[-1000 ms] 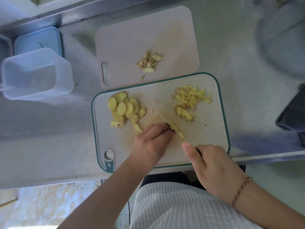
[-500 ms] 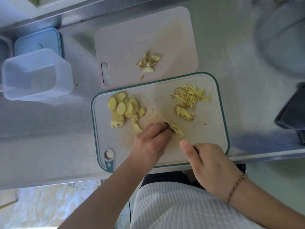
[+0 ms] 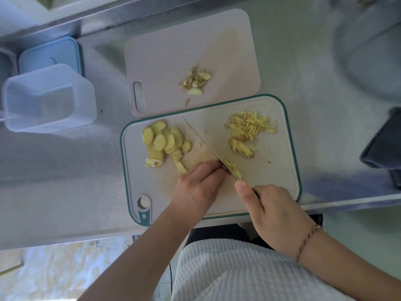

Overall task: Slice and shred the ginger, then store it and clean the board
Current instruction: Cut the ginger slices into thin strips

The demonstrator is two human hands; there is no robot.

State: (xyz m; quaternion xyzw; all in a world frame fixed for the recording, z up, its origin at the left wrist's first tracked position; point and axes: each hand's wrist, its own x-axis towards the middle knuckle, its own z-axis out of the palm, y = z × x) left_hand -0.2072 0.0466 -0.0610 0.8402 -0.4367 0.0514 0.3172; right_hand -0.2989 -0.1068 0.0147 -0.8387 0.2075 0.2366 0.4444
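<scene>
On the green-rimmed cutting board (image 3: 288, 148), mid-shred: left hand (image 3: 196, 187) pins ginger slices, right hand (image 3: 274, 210) grips steel knife (image 3: 208, 148). Next: slice pile (image 3: 166, 141).

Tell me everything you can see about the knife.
The knife has a long, pale, shiny blade lying slantwise across the green-rimmed cutting board, tip toward the far edge. The right hand grips its dark handle, mostly hidden. The left hand rests beside the blade, and fresh ginger shreds lie against its right side.
</scene>
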